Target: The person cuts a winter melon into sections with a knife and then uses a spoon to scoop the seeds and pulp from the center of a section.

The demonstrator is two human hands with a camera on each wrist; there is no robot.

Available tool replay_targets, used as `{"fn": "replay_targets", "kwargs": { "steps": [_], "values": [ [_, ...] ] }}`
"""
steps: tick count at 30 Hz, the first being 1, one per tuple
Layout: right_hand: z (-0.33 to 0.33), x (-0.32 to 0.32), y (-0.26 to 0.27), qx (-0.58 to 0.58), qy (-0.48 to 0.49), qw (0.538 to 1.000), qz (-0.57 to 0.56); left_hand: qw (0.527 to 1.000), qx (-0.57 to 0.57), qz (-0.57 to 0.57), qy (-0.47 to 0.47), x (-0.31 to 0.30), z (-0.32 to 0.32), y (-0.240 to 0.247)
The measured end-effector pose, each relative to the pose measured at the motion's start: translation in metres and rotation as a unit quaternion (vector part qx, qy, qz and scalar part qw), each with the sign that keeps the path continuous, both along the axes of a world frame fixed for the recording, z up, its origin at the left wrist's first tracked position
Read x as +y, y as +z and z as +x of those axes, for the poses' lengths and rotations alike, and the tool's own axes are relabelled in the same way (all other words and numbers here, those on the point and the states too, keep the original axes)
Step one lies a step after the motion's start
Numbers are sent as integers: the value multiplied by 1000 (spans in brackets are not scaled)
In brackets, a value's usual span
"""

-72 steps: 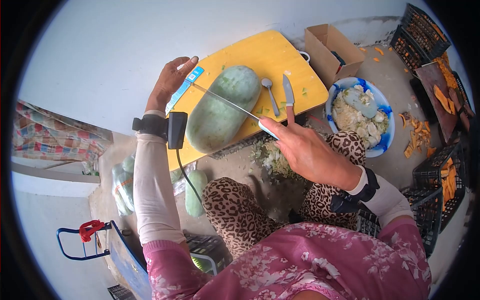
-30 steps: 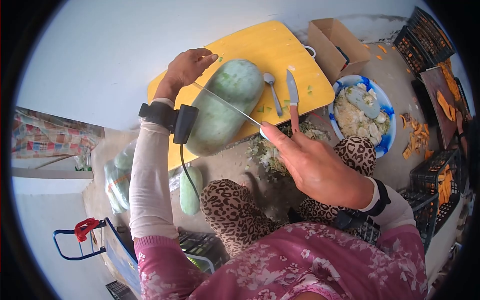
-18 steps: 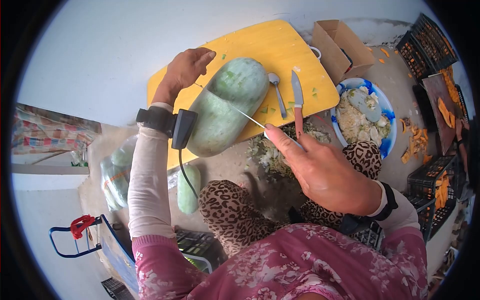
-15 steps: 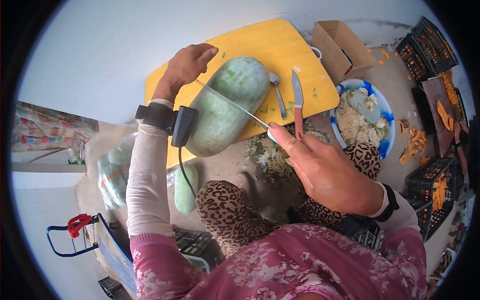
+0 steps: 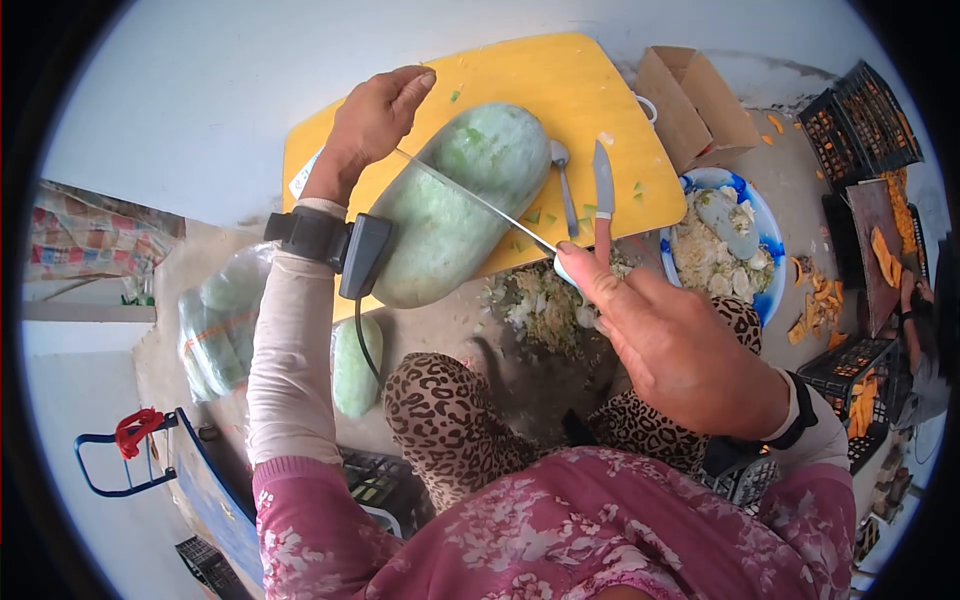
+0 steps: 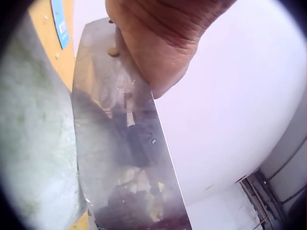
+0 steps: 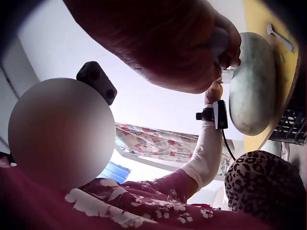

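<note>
A large pale green melon (image 5: 463, 205) lies on the yellow board (image 5: 610, 110). Across its middle, in the head view, runs a long knife blade (image 5: 468, 196). My right hand (image 5: 680, 350) grips its pale handle, thumb pointing along it toward the blade. At the far end, my left hand (image 5: 372, 125) is over the wall side of the melon, fingers loosely bent. The left wrist view shows the heel of this hand (image 6: 158, 43) against the broad blade (image 6: 124, 143), beside the melon (image 6: 38, 129). Whether the blade has entered the rind cannot be told.
A spoon (image 5: 566, 190) and a second knife (image 5: 604, 185) lie right of the melon. A basin (image 5: 775, 250) of pulp and a cardboard box (image 5: 690, 115) stand farther right. Below are scraps (image 5: 540, 315) and another melon (image 5: 357, 368); crates (image 5: 850, 370) hold orange pieces.
The right hand has shifted down and right in the head view, and the left hand slightly up. The blade still crosses the melon, its tilt having varied. The whole view has shifted somewhat.
</note>
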State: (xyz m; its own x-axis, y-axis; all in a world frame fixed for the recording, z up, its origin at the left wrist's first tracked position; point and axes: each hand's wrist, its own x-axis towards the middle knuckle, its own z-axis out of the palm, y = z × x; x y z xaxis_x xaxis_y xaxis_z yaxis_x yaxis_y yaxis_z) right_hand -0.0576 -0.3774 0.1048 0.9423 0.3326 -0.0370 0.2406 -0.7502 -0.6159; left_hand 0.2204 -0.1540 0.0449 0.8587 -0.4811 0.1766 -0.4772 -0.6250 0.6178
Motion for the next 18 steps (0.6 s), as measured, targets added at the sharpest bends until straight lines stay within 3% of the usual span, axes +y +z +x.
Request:
{"fn": "replay_targets", "kwargs": {
  "steps": [3, 12, 18],
  "values": [
    [3, 2, 3, -8, -3, 1000, -7, 999, 4, 29, 13, 0, 3, 2],
    [10, 5, 20, -18, 14, 999, -33, 998, 54, -38, -6, 0, 1, -5],
    [13, 6, 23, -8, 17, 999, -28, 995, 94, 5, -14, 1, 7, -3]
  ]
}}
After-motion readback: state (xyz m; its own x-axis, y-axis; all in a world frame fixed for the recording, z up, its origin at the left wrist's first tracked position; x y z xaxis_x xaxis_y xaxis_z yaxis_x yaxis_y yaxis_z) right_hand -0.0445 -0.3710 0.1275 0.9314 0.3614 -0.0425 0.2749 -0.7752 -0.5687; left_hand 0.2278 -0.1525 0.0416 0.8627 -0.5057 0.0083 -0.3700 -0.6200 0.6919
